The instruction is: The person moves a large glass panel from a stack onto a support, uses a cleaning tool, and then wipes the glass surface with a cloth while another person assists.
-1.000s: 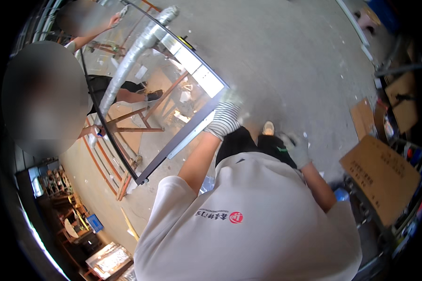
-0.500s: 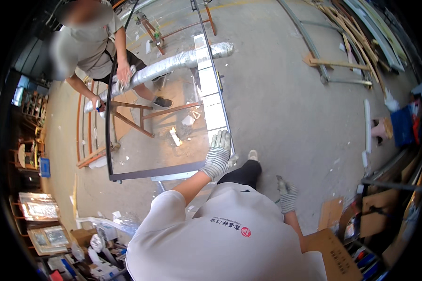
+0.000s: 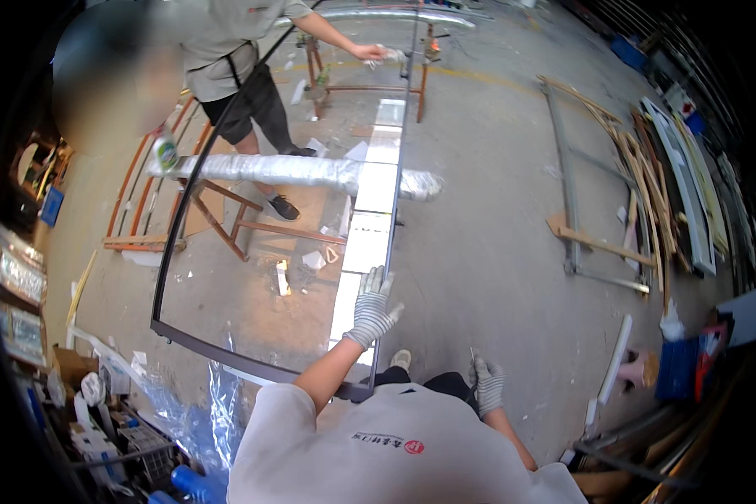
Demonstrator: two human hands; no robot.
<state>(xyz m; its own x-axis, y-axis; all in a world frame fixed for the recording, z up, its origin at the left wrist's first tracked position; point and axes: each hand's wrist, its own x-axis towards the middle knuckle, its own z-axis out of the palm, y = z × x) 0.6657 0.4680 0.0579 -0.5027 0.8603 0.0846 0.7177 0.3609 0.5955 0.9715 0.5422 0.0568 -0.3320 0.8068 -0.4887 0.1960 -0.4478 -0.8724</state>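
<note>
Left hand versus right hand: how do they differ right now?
The left hand is raised with its arm stretched forward, resting on the dark frame of the glass panel; the right hand hangs low by the person's side, touching nothing. The left hand's fingers point up along the frame; the right hand's fingers look loosely curled. Both wear light knitted gloves.
</note>
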